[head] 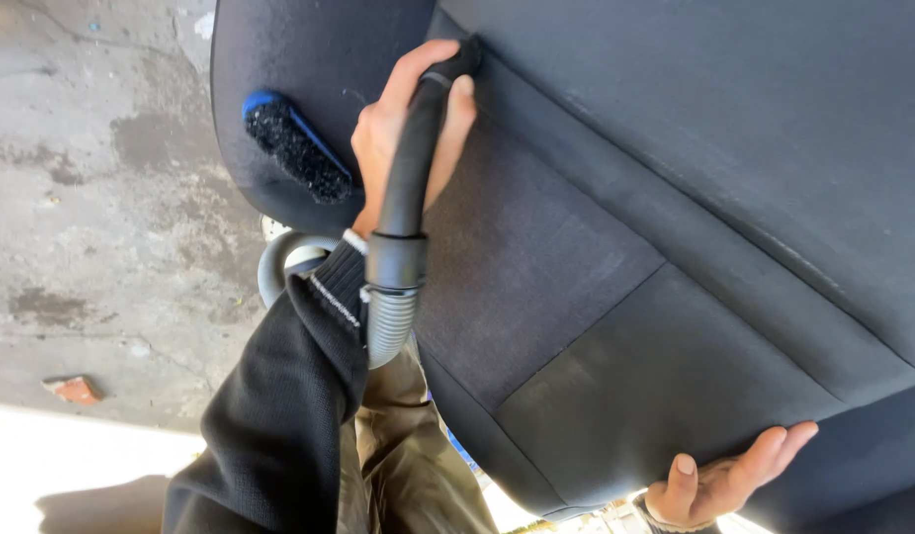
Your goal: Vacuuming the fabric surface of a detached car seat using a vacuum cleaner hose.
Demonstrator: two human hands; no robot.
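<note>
The left hand [403,133] is wrapped tight around a black vacuum nozzle [413,158] — the fingers curl over the top of it and the thumb lies along its side. The tip of the nozzle is pushed against the dark car seat [596,247], right where 2 cloth panels meet at a seam. Lower down, the black nozzle fits into a black collar, and a grey ribbed hose [388,326] comes out of that collar. The hose bends down and loops back behind the black sleeve [279,415] of the left arm.

The right hand [719,480] is at the bottom edge of the seat. It is open, with the fingers spread flat and the palm turned up, and it presses on the underside of the seat edge. It is not closed around anything.

A blue brush [294,143] with black bristles lies on the seat — just beside the left hand, a little to its left. It does not look like the hand touches it.

The seat fills most of the view. It is dark grey cloth with stitched lines between its panels.

Under the seat is a grey concrete floor [91,198] with dark stains. A small reddish piece of brick [74,388] lies on it. Brown trousers [408,455] show below the hose.
</note>
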